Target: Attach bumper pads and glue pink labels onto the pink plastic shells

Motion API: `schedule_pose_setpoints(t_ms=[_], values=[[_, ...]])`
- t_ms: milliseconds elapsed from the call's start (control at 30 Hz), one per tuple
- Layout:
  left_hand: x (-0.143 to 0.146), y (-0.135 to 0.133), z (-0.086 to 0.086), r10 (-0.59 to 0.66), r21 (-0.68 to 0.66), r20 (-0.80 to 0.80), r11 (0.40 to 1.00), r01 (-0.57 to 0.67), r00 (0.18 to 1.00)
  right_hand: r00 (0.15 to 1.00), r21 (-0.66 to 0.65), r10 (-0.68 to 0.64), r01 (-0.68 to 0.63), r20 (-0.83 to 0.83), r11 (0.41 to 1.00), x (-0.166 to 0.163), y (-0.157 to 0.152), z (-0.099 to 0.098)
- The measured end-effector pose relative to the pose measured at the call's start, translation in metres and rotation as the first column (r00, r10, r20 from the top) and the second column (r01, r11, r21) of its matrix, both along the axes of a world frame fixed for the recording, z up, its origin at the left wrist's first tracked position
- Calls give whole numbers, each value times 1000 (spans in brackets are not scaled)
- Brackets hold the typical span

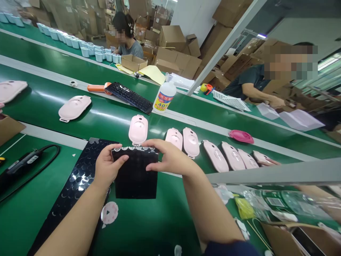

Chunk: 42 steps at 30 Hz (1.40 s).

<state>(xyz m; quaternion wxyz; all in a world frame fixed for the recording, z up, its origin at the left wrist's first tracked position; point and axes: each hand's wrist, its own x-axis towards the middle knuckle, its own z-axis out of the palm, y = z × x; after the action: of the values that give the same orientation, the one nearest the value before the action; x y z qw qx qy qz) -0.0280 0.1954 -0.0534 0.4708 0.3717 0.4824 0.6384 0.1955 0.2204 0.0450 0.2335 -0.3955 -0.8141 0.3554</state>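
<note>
Both my hands hold a black sheet (135, 177) covered with rows of small round stickers, upright over the green table. My left hand (106, 167) grips its upper left edge, thumb in front. My right hand (169, 158) pinches the top right edge. A longer black sticker sheet (74, 188) lies flat under and to the left of it. Just beyond, on the green conveyor belt (106, 117), a pink shell (138, 129) lies nearest the hands, with several more pink shells (215, 154) in a row to the right.
A white bottle (163, 96) and a black keyboard-like tray (130, 96) sit on the belt divider. A black tool with cable (23, 163) lies at left. Two other people work across the belt among cardboard boxes (173, 53). A metal bar (274, 174) crosses at right.
</note>
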Motion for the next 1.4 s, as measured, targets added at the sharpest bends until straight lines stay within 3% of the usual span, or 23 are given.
schedule_pose_setpoints(t_ms=[67, 133, 200, 267, 367, 433, 533, 633, 767, 1067, 1233, 1400], values=[[0, 0, -1, -46, -8, 15, 999, 46, 999, 998, 14, -64, 64, -12, 998, -1, -11, -4], [-1, -1, 0, -195, 40, 39, 980, 193, 980, 988, 23, -153, 154, -36, 988, -1, -17, -7], [-2, -2, 1, -351, 153, 21, 926, 344, 936, 973, 0, -215, 216, -84, 976, -1, -19, -7], [-3, -5, 0, -431, 235, -44, 872, 429, 901, 950, -70, -271, 263, -155, 962, 0, -19, -7], [-1, -6, -1, -398, 202, -63, 893, 403, 915, 907, -197, -323, 276, -272, 941, 2, -20, -6], [0, -5, 0, -346, 138, 10, 930, 342, 938, 925, -230, -271, 212, -268, 950, 2, -26, -6], [0, -1, 5, -309, 62, 106, 951, 304, 945, 967, -157, -233, 216, -102, 964, -2, -41, -8], [0, 1, 9, -305, 29, 91, 952, 304, 948, 944, -63, -328, 325, -30, 944, -7, -52, -13], [-1, 1, 6, -260, 41, 26, 965, 259, 965, 911, -101, -403, 394, -93, 914, -11, -56, -21], [8, -8, 1, -203, 71, 60, 977, 199, 977, 821, -180, -511, 479, -253, 859, -23, -57, -37], [10, -6, 3, -226, 68, 105, 973, 220, 968, 806, -201, -516, 476, -291, 856, -23, -57, -43], [5, -3, 10, -372, 135, 91, 924, 359, 924, 833, -184, -490, 456, -257, 871, -14, -56, -40]])
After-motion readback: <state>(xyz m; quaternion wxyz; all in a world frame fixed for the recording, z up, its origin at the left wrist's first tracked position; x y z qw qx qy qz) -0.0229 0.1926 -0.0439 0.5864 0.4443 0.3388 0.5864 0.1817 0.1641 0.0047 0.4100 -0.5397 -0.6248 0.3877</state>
